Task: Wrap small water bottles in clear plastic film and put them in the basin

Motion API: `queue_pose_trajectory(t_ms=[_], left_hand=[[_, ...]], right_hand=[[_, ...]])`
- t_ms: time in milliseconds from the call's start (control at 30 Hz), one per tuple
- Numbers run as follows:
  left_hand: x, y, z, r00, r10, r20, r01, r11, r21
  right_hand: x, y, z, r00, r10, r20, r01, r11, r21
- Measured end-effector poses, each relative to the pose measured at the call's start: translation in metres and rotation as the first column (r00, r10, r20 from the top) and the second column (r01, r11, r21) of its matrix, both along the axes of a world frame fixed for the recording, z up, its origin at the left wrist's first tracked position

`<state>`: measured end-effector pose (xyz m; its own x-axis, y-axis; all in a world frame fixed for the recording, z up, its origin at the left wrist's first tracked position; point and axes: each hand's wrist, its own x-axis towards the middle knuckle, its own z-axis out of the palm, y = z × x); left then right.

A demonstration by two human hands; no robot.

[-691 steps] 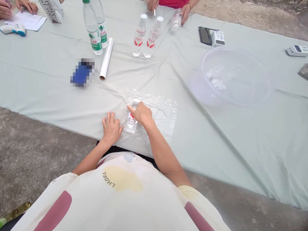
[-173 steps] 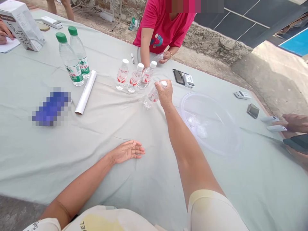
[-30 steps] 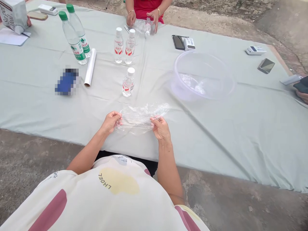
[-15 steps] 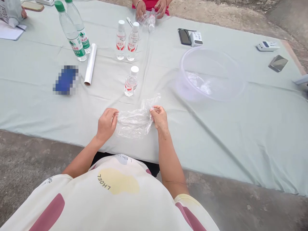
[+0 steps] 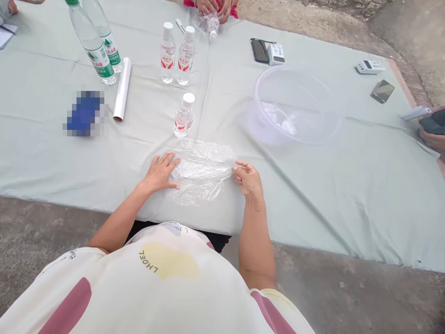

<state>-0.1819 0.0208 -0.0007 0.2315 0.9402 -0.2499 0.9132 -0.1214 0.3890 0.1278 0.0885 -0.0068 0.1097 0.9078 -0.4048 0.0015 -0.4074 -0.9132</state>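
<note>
A crinkled sheet of clear plastic film (image 5: 201,169) lies on the cloth-covered table in front of me. My left hand (image 5: 160,172) rests flat on its left edge with the fingers spread. At the right edge, my right hand (image 5: 247,177) pinches the film between thumb and forefinger, and folds run taut from that grip across the sheet. Just beyond the film stands a small upright water bottle (image 5: 184,116) with a white cap and a red-and-white label.
Two similar small bottles (image 5: 176,55), a white film roll (image 5: 122,90) and two green-labelled bottles (image 5: 99,60) stand or lie further back. A translucent basin (image 5: 299,134) holds crumpled plastic. Across the table, another person's hands (image 5: 217,8) handle a wrapped bottle. Phones and small devices lie right.
My left hand has gone from pinching the film to lying flat on it. My right hand has moved right, drawing the film out wider. The view has shifted slightly.
</note>
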Motion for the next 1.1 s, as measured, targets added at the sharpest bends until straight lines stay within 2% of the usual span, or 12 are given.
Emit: queue_pose_trajectory(t_ms=[100, 167, 233, 333, 400, 467, 600, 733, 800, 867, 967, 1100], left_hand=[[-0.004, 0.001, 0.002, 0.999, 0.002, -0.049, -0.004, 1.0, -0.022], [-0.006, 0.003, 0.002, 0.996, 0.011, -0.084, -0.014, 1.0, -0.028], [-0.008, 0.004, 0.001, 0.994, 0.032, -0.101, -0.034, 0.999, -0.022], [-0.01, 0.004, 0.0, 0.991, 0.074, -0.11, -0.075, 0.997, -0.006], [-0.01, 0.003, -0.001, 0.989, 0.091, -0.118, -0.092, 0.996, 0.001], [-0.011, 0.002, -0.001, 0.988, 0.094, -0.123, -0.095, 0.995, -0.001], [-0.013, 0.001, -0.001, 0.988, 0.096, -0.123, -0.098, 0.995, -0.014], [-0.015, 0.001, -0.001, 0.989, 0.087, -0.122, -0.088, 0.996, -0.008], [-0.015, 0.001, -0.002, 0.989, 0.085, -0.122, -0.087, 0.996, -0.007], [-0.015, 0.001, -0.002, 0.988, 0.092, -0.125, -0.094, 0.996, -0.01], [-0.014, -0.001, -0.002, 0.986, 0.103, -0.133, -0.106, 0.994, -0.015], [-0.015, -0.001, -0.003, 0.983, 0.101, -0.153, -0.107, 0.994, -0.033]], right_hand=[[0.032, 0.005, 0.003, 0.98, -0.188, 0.061, 0.184, 0.981, 0.058], [0.045, 0.009, 0.008, 0.931, -0.346, 0.117, 0.331, 0.935, 0.128], [0.044, 0.01, 0.015, 0.907, -0.368, 0.203, 0.346, 0.928, 0.137], [0.016, 0.001, 0.023, 0.911, -0.001, 0.412, 0.015, 0.999, -0.031], [-0.009, -0.011, 0.022, 0.809, 0.255, 0.53, -0.215, 0.967, -0.136], [-0.027, -0.024, 0.019, 0.707, 0.364, 0.606, -0.324, 0.929, -0.18], [-0.014, -0.041, 0.014, 0.648, 0.426, 0.631, -0.349, 0.903, -0.252], [0.023, -0.034, 0.026, 0.571, 0.26, 0.778, -0.148, 0.966, -0.214], [0.022, -0.026, 0.036, 0.561, 0.228, 0.796, -0.15, 0.973, -0.173], [0.005, -0.021, 0.044, 0.558, 0.363, 0.746, -0.276, 0.929, -0.246], [-0.026, -0.025, 0.044, 0.475, 0.577, 0.665, -0.425, 0.812, -0.4], [-0.022, -0.049, 0.025, 0.502, 0.637, 0.585, -0.523, 0.762, -0.382]])
